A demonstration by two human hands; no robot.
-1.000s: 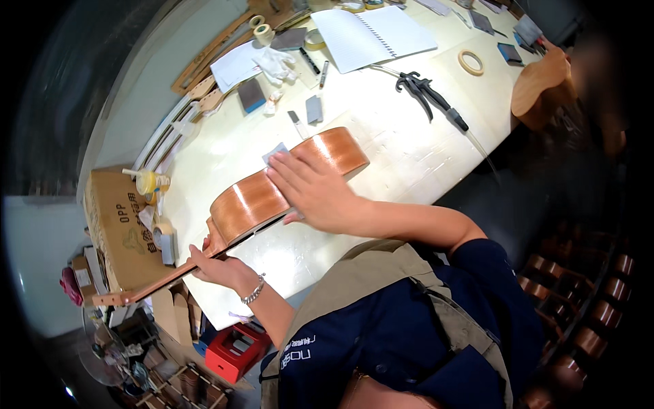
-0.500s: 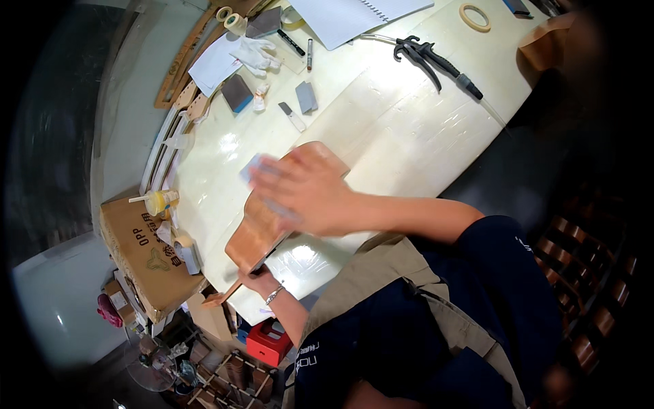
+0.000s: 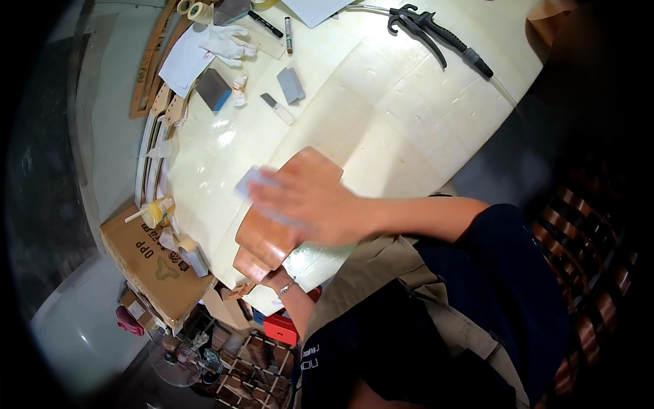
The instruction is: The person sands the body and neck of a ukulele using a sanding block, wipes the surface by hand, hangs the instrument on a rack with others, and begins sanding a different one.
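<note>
A brown wooden ukulele (image 3: pixel 264 235) lies slanted over the near left of the table, its glossy body toward me. My left hand (image 3: pixel 276 278) is closed round its neck close to the body; most of those fingers are hidden beneath. Past that hand, part of the headstock (image 3: pixel 240 291) shows. Flat across the body, my right hand (image 3: pixel 310 204) presses a grey-blue sanding sheet (image 3: pixel 248 181) against the wood. Motion smears its fingers, and the sheet sticks out beyond them.
On the white-covered table (image 3: pixel 402 129) lie a black air blow gun (image 3: pixel 426 34), a knife (image 3: pixel 277 109), a folded grey sheet (image 3: pixel 291 85), a sanding block (image 3: pixel 214 90), markers and a white glove (image 3: pixel 228 44). A cardboard box (image 3: pixel 157 266) and a drink cup (image 3: pixel 158 211) are at left.
The ukulele has tilted and turned, with its neck less visible. My right hand has shifted slightly over the body with the sanding sheet. The whole view has also shifted.
</note>
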